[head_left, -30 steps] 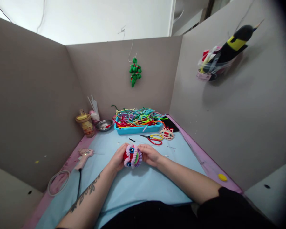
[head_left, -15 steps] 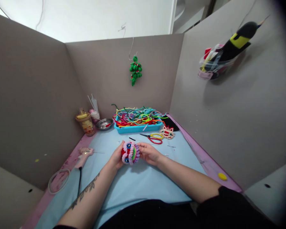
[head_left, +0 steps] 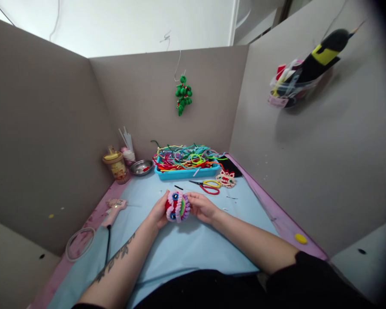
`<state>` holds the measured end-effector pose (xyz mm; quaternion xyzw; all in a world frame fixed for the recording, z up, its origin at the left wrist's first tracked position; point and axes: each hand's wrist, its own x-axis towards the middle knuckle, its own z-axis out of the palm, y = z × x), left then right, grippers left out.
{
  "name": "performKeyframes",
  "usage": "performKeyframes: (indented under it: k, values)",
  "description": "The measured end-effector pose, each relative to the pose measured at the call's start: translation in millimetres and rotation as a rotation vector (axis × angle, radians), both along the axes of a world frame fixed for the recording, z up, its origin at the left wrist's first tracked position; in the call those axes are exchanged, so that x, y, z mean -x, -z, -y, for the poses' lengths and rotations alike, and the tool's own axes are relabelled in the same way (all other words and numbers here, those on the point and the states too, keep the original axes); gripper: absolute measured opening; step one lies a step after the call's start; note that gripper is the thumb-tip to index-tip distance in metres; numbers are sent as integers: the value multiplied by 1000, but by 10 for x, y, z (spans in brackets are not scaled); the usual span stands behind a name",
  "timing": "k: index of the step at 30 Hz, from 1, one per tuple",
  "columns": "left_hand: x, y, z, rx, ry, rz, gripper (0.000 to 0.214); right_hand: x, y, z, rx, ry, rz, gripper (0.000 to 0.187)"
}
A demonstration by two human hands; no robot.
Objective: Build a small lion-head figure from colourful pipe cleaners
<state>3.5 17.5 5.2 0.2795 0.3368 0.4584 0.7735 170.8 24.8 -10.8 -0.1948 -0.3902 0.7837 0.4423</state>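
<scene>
- Left hand [head_left: 159,213]: curled about the left side of a rounded red, pink, lilac and blue fuzzy figure [head_left: 177,207], holding it.
- Right hand [head_left: 202,207]: fingers drawn together at the figure's right edge, holding it also.
- Figure: between the two hands, above the near middle of a smooth light-blue sheet [head_left: 209,251]; two blue eye-like discs and a green band visible.
- Short thin black strip [head_left: 179,187]: on the sheet, just beyond the hands.
- Scissors with one yellow and one red handle loop [head_left: 209,187]: far right of the hands, blades pointing left.
- Flat cream-and-red fuzzy face-shaped piece [head_left: 226,179]: just right of the scissors.
- Rectangular bright-blue plastic tray [head_left: 189,173]: far middle, heaped with multicoloured fuzzy stems [head_left: 193,158].
- Round shallow metal bowl [head_left: 142,168]: left of the tray, small red bits inside.
- Pale-pink glue gun [head_left: 114,213]: left, lying with its black cord towards the near side.
- Round yellow disc [head_left: 300,239]: near right, on the pink border [head_left: 284,227].
- Green fuzzy hanging ornament [head_left: 183,96]: on the far grey panel [head_left: 131,94].
</scene>
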Motion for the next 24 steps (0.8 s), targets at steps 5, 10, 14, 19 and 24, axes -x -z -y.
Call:
performKeyframes:
  k: [5, 10, 14, 19, 24]
  values:
    - [7, 22, -34, 8, 6, 50, 47, 1, -33, 19, -61, -25, -19, 43]
    - [-2, 47, -34, -4, -4, 32, 45, 20, -1, 1, -24, 18, -20, 36]
    - [-1, 45, -36, 7, 18, 56, 47, 17, -11, 4, -26, 8, -21, 36]
    - [14, 84, -83, 33, 19, 97, 50, 19, -7, 8, -84, -22, -32, 45]
    - [-5, 97, -87, 35, 16, 128, 49, 41, 24, -10, -87, 30, -17, 41]
